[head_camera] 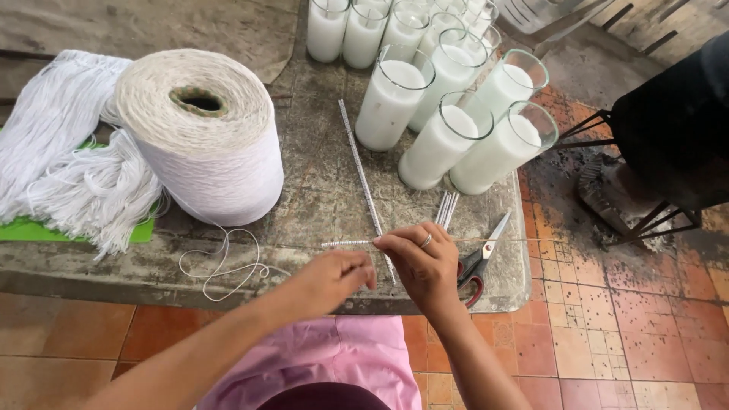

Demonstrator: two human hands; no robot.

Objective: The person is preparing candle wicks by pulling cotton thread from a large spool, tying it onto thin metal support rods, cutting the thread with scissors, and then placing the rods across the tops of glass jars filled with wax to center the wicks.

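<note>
Pinching a thin white string [345,244], I am keeping both hands closed: left hand [334,277] partly hiding it, right hand [421,262] gripping near the counter [319,190] edge.

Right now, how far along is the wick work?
Done: the glasses on the table are filled with white wax, and cut strands lie bunched at the left.

In hand: both hands, left and right, pinch a thin string-wrapped stick over the table edge.

Left: no wicks show in the glasses, spare sticks lie unused, the cotton cone is nearly full, and the scissors lie idle.
</note>
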